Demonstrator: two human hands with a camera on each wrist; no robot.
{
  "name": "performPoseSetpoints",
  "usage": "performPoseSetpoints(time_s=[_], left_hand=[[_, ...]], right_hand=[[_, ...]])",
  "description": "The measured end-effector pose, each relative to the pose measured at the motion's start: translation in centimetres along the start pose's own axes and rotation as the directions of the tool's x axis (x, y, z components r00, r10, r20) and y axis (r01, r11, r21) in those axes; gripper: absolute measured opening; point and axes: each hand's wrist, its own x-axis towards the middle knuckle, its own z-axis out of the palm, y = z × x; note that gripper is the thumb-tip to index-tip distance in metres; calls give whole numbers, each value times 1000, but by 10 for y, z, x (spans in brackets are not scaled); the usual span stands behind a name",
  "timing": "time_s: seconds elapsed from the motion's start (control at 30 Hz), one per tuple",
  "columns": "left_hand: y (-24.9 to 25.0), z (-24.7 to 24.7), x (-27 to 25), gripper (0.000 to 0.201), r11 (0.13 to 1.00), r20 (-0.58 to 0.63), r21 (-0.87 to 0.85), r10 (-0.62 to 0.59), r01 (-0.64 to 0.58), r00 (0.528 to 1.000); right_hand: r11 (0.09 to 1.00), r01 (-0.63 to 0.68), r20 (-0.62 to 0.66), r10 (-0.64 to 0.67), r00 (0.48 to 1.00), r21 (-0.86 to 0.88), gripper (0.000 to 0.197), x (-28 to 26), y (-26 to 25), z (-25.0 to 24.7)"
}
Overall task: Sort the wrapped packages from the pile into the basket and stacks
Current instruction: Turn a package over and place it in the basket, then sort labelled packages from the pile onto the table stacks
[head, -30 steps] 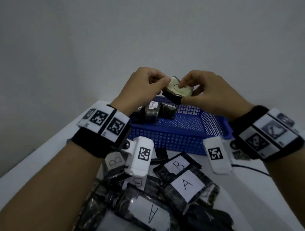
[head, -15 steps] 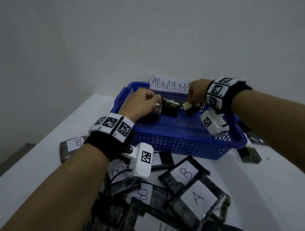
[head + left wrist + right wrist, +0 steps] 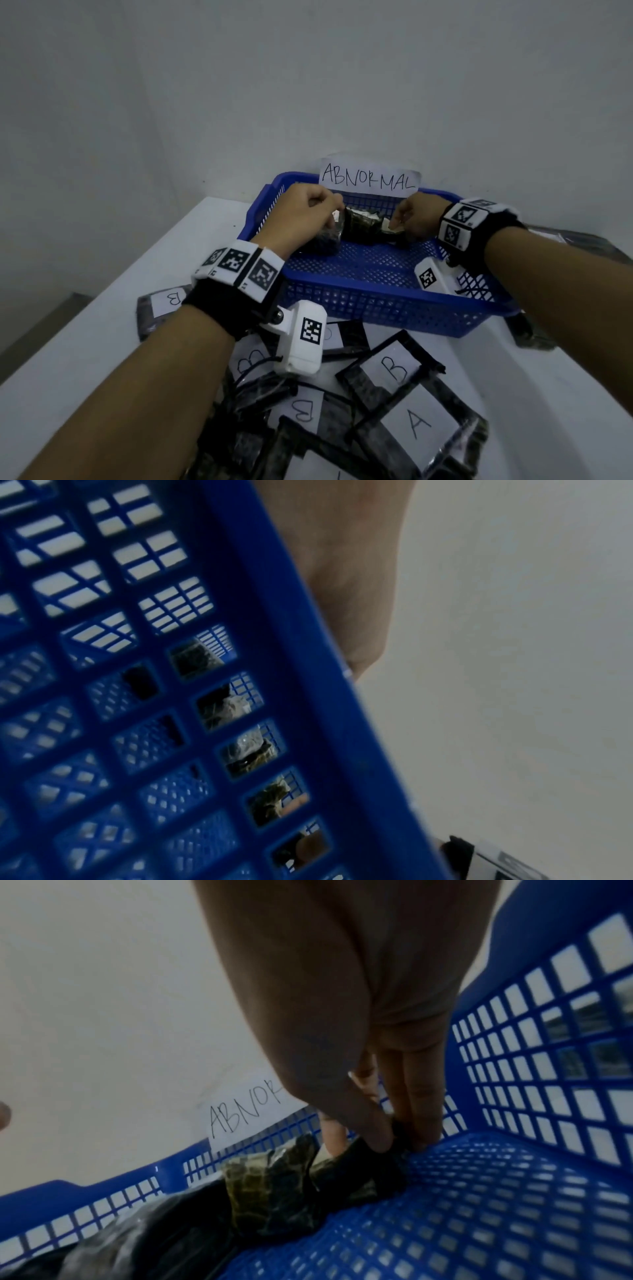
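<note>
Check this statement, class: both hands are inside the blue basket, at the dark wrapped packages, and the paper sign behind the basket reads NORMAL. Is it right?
Not quite. The sign reads ABNORMAL, as the head view shows. The rest stands: the left hand and right hand are inside the blue basket, at the dark wrapped packages.

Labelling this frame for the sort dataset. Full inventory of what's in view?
basket: 1, blue mesh, far end of the table by the wall
sign: 1, white, reads ABNORMAL, on the basket's far rim
basket packages: at least 3, dark wrap, in a row inside the basket
pile: many dark packages with white A and B labels, near side of the table
B package: 1, dark, apart at the left of the pile
table: 1, white
left hand: holds the left end of the row
right hand: pinches the right-end package
</note>
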Motion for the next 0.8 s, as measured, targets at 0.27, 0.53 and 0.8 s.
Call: performPoseSetpoints(time_s=[0.27,0.53,0.8], left_hand=[[28,-14,-12,20,999,-28,-49,-19,17,999],[72,-50,-58,22,1000,-17,-23,-13,12,1000],[76,-34,-116,23,992,172,118,-74,54,982]], right_hand=[[989,73,71,-64,995,-132,34,-18,-1,-25],[947,320,-99,-322,942,-38,27,-107,-45,-79],[869,465,388,-375,842,-171,41,-221,-69,-31]])
